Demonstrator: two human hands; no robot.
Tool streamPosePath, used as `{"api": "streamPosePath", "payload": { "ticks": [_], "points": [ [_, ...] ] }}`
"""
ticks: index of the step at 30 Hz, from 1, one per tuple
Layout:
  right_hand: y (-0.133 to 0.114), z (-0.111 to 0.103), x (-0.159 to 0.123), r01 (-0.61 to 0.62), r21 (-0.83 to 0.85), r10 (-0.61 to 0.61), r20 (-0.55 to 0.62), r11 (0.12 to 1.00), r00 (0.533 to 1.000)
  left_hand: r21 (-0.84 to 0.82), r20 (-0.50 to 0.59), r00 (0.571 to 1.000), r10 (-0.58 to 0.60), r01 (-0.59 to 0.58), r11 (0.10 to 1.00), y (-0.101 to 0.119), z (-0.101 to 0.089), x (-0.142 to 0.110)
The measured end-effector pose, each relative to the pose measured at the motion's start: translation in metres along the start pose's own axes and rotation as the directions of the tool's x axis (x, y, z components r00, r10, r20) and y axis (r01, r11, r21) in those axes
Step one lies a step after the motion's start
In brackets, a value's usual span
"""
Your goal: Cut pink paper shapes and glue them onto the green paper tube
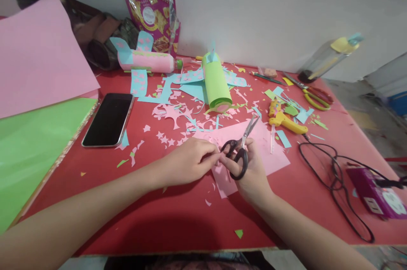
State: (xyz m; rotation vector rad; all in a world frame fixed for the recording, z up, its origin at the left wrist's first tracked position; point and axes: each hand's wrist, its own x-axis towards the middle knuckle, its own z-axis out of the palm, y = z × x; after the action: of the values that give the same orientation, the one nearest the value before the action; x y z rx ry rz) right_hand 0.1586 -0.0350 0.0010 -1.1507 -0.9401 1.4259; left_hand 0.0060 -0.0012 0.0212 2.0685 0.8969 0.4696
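My right hand (pixel 254 172) grips black-handled scissors (pixel 243 143), whose blades point up and away from me, slightly apart. Its thumb and fingertip meet the fingertips of my left hand (pixel 190 160), which are pinched together. Whatever lies between them is too small or hidden to make out. Beneath both hands is a sheet of pink paper (pixel 273 151) with cut edges. Several small pink paper stars (pixel 163 138) lie just beyond my left hand. Farther back stands a green paper-covered tube with blue wings (pixel 218 83), beside a pink paper-wrapped bottle with blue fins (pixel 149 61).
A phone (pixel 108 119) and large pink (pixel 41 58) and green sheets (pixel 41 143) lie at left. To the right are a yellow glue gun (pixel 286 122), its black cable, a purple box (pixel 375 191), more scissors (pixel 313 94) and a clear bottle (pixel 327 60). Paper scraps litter the red table (pixel 178 223).
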Motion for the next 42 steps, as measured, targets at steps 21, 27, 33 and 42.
{"api": "streamPosePath", "payload": {
  "ticks": [21,27,33,42],
  "points": [
    [-0.0011,0.0014,0.0004,0.012,-0.004,-0.012,-0.014,1.0,1.0,-0.13,0.052,0.975,-0.214,0.219,0.967,0.0015,-0.0007,-0.001],
    [-0.0012,0.0025,0.0005,0.012,-0.017,-0.013,-0.021,1.0,1.0,-0.138,0.048,0.968,-0.246,0.251,0.958,0.0028,-0.0006,-0.0008],
    [-0.0021,0.0026,-0.0001,0.033,-0.03,-0.034,-0.02,0.999,0.999,-0.135,0.041,0.965,-0.261,0.264,0.955,0.0033,-0.0001,-0.0007],
    [-0.002,0.0031,0.0004,0.055,-0.052,-0.057,-0.034,0.997,0.998,-0.14,0.044,0.961,-0.272,0.276,0.951,0.0015,0.0015,-0.001]
  ]
}}
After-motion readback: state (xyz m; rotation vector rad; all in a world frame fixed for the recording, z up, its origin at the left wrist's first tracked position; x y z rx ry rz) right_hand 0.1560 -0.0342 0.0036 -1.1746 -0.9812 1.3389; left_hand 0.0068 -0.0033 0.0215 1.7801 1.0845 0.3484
